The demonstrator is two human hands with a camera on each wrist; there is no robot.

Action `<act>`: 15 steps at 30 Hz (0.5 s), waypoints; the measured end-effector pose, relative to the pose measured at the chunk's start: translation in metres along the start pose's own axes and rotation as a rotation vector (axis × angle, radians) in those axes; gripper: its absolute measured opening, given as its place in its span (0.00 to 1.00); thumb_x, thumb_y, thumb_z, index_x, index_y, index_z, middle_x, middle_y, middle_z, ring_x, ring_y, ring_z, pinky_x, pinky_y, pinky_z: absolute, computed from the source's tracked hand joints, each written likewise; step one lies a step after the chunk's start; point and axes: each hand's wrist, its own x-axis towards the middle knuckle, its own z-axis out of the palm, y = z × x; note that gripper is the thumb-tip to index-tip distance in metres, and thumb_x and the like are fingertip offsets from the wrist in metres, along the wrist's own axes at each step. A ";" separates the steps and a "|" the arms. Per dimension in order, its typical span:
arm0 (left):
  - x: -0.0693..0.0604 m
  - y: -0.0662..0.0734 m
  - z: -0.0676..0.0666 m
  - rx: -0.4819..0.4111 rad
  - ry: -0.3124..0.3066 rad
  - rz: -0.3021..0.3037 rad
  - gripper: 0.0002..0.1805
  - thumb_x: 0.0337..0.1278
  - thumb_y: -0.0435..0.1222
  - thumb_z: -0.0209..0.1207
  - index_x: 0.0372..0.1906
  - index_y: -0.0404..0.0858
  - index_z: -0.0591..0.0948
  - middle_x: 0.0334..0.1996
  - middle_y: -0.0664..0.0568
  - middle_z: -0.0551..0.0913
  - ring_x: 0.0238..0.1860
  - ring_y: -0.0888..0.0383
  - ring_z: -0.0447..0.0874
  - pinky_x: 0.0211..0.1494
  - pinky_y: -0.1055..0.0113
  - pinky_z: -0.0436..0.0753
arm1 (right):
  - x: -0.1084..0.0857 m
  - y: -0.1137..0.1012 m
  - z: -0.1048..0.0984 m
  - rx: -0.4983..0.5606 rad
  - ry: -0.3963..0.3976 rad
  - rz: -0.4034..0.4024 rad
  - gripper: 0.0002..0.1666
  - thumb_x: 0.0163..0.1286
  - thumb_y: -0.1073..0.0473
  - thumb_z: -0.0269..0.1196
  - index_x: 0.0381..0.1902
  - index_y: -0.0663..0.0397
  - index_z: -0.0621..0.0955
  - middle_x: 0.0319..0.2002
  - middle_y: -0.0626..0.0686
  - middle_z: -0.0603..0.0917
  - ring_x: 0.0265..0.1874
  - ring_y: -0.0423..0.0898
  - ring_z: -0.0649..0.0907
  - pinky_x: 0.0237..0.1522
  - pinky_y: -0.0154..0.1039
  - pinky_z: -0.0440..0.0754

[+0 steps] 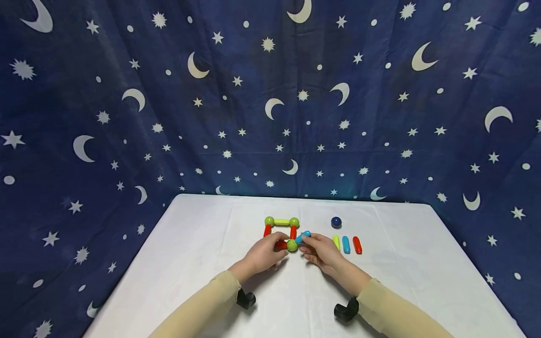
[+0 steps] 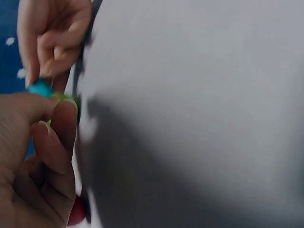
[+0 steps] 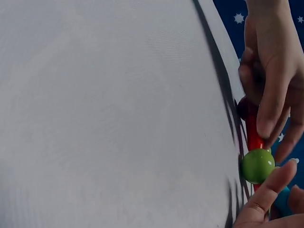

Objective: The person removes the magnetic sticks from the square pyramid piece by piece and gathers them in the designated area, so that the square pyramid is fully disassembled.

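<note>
Pinching a blue stick (image 1: 303,236) between thumb and fingers, the right hand (image 1: 326,253) holds it so that its lower end meets the near green ball (image 1: 292,245), just left of the fingertips. The stick tilts, its other end rising beyond the right hand's thumb. The left hand (image 1: 262,253) grasps the near red stick (image 1: 281,245), which runs out from between its thumb and fingers to the same ball, just right of its fingertips. The ball thus sits between the two hands.

Directly beyond the near green ball, the right-side red stick (image 1: 293,232) leads away from both hands to the far right green ball (image 1: 294,222). From there a yellow-green stick (image 1: 282,222) runs across, past the left hand's fingers, to the far left green ball (image 1: 269,221). The left-side red stick (image 1: 267,230) comes down from that one toward the left hand, whose knuckles cover the corner there.

Just right of the right hand lie a loose yellow-green stick (image 1: 336,241), a loose blue stick (image 1: 346,244) and a loose red stick (image 1: 357,245), side by side. A dark blue ball (image 1: 336,222) rests farther off, beyond the right hand.
</note>
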 end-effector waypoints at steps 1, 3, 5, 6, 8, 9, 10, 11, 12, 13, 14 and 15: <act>0.001 0.002 0.004 0.004 0.011 0.001 0.21 0.67 0.39 0.66 0.62 0.43 0.78 0.48 0.53 0.83 0.22 0.63 0.80 0.34 0.67 0.81 | 0.001 0.001 0.001 0.018 0.013 0.011 0.24 0.77 0.55 0.63 0.63 0.65 0.76 0.39 0.55 0.87 0.30 0.42 0.86 0.33 0.33 0.84; 0.003 0.004 0.011 -0.002 0.036 0.000 0.20 0.67 0.40 0.67 0.60 0.44 0.79 0.47 0.53 0.83 0.21 0.64 0.79 0.32 0.67 0.81 | 0.002 0.003 0.002 0.043 0.032 0.022 0.24 0.77 0.55 0.63 0.63 0.64 0.75 0.39 0.54 0.87 0.29 0.41 0.85 0.32 0.33 0.84; 0.005 0.004 0.017 -0.012 0.064 -0.011 0.18 0.67 0.39 0.67 0.57 0.44 0.79 0.46 0.53 0.83 0.19 0.64 0.79 0.29 0.67 0.81 | 0.002 0.005 0.003 0.053 0.044 0.017 0.25 0.77 0.55 0.63 0.63 0.64 0.73 0.39 0.55 0.88 0.27 0.41 0.85 0.31 0.33 0.84; 0.006 0.003 0.019 -0.024 0.073 -0.018 0.17 0.67 0.39 0.67 0.56 0.43 0.79 0.45 0.53 0.83 0.16 0.62 0.78 0.26 0.66 0.80 | 0.002 0.006 0.004 0.058 0.048 0.016 0.24 0.77 0.56 0.63 0.63 0.63 0.73 0.39 0.55 0.88 0.27 0.40 0.85 0.31 0.33 0.84; 0.007 0.003 0.021 -0.040 0.087 -0.025 0.14 0.67 0.37 0.67 0.54 0.44 0.79 0.44 0.54 0.83 0.14 0.61 0.78 0.22 0.66 0.80 | 0.002 0.007 0.005 0.061 0.046 0.000 0.24 0.77 0.56 0.63 0.63 0.63 0.72 0.40 0.55 0.88 0.26 0.40 0.85 0.29 0.32 0.84; 0.007 0.002 0.021 -0.040 0.094 -0.019 0.13 0.67 0.37 0.67 0.53 0.43 0.79 0.43 0.54 0.83 0.13 0.62 0.78 0.22 0.67 0.79 | 0.002 0.007 0.005 0.060 0.047 -0.009 0.24 0.77 0.56 0.63 0.63 0.63 0.72 0.41 0.56 0.88 0.25 0.40 0.85 0.28 0.32 0.83; 0.008 0.002 0.021 -0.044 0.096 -0.016 0.12 0.67 0.37 0.67 0.52 0.44 0.79 0.42 0.55 0.83 0.13 0.62 0.78 0.22 0.67 0.79 | 0.002 0.007 0.006 0.059 0.047 -0.015 0.23 0.77 0.57 0.63 0.62 0.63 0.72 0.41 0.56 0.88 0.24 0.40 0.84 0.27 0.32 0.83; 0.008 0.002 0.021 -0.041 0.098 -0.008 0.12 0.67 0.37 0.67 0.51 0.43 0.79 0.40 0.56 0.83 0.14 0.62 0.77 0.22 0.67 0.79 | 0.002 0.007 0.006 0.056 0.050 -0.021 0.23 0.77 0.56 0.63 0.62 0.62 0.72 0.41 0.56 0.88 0.24 0.40 0.84 0.26 0.32 0.83; 0.009 0.002 0.021 -0.040 0.096 -0.003 0.11 0.67 0.37 0.67 0.50 0.43 0.79 0.39 0.57 0.82 0.14 0.62 0.77 0.22 0.67 0.79 | 0.002 0.007 0.006 0.053 0.051 -0.024 0.23 0.77 0.57 0.63 0.62 0.62 0.72 0.41 0.56 0.88 0.23 0.39 0.84 0.26 0.31 0.82; 0.010 0.003 0.020 -0.042 0.094 0.003 0.11 0.67 0.37 0.67 0.49 0.43 0.80 0.37 0.57 0.82 0.14 0.62 0.78 0.22 0.67 0.79 | 0.003 0.006 0.006 0.048 0.055 -0.028 0.23 0.77 0.56 0.63 0.62 0.62 0.72 0.41 0.56 0.88 0.23 0.39 0.83 0.25 0.31 0.82; 0.011 0.003 0.019 -0.042 0.091 0.007 0.10 0.67 0.37 0.67 0.49 0.43 0.80 0.36 0.58 0.82 0.14 0.62 0.78 0.22 0.67 0.79 | 0.003 0.006 0.005 0.043 0.058 -0.031 0.23 0.77 0.56 0.63 0.62 0.61 0.72 0.41 0.56 0.88 0.22 0.39 0.83 0.25 0.31 0.81; 0.012 0.003 0.019 -0.046 0.087 0.012 0.10 0.66 0.37 0.67 0.48 0.43 0.80 0.35 0.58 0.81 0.14 0.61 0.78 0.21 0.66 0.79 | 0.004 0.005 0.005 0.038 0.060 -0.034 0.23 0.77 0.56 0.63 0.62 0.61 0.72 0.41 0.56 0.88 0.22 0.39 0.83 0.24 0.31 0.81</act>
